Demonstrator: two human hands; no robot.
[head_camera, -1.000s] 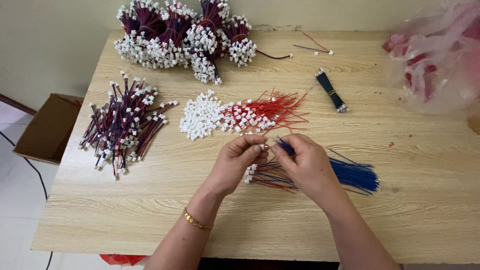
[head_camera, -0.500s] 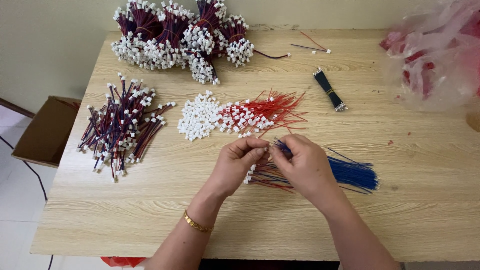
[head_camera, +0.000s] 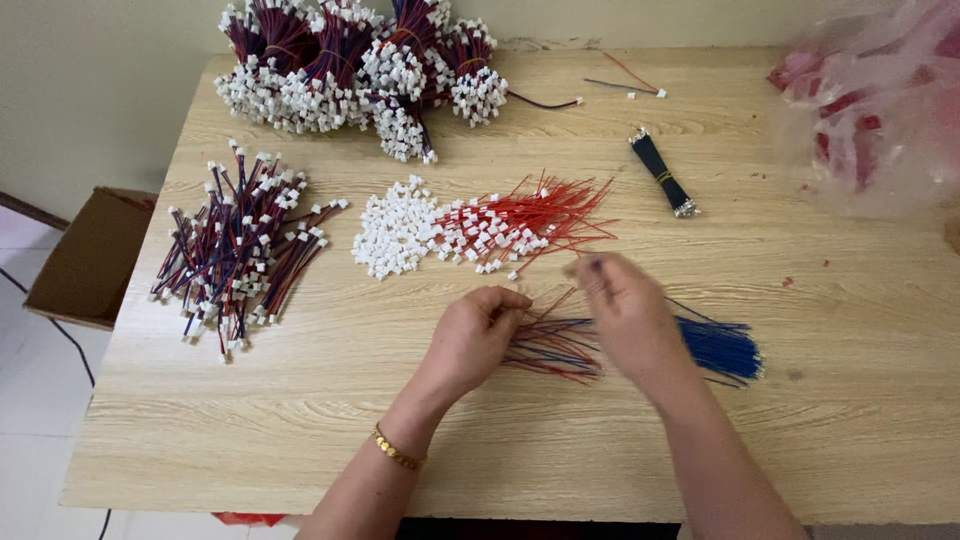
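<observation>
My left hand (head_camera: 472, 338) rests low on the wooden table (head_camera: 300, 420), its fingers curled around the near ends of a loose fan of red and blue wires (head_camera: 555, 348). My right hand (head_camera: 628, 312) is a little apart to the right, blurred, pinching a thin dark wire at its fingertips. Just right of it lies a bunch of blue wires (head_camera: 722, 346). Beyond the hands are a heap of small white connectors (head_camera: 392, 232) and red wires with connectors fitted (head_camera: 525, 220).
A pile of red and blue wires with white connectors (head_camera: 240, 250) lies at the left, with tied bundles of the same (head_camera: 340, 60) at the back. A black bunch of ties (head_camera: 662, 172), a loose wire (head_camera: 620, 86), a pink plastic bag (head_camera: 880, 90) and a cardboard box (head_camera: 90, 255) on the floor.
The hands, joined over one connector before, have drawn apart. The right hand moved right with a wire; the left hand dropped onto the wire ends.
</observation>
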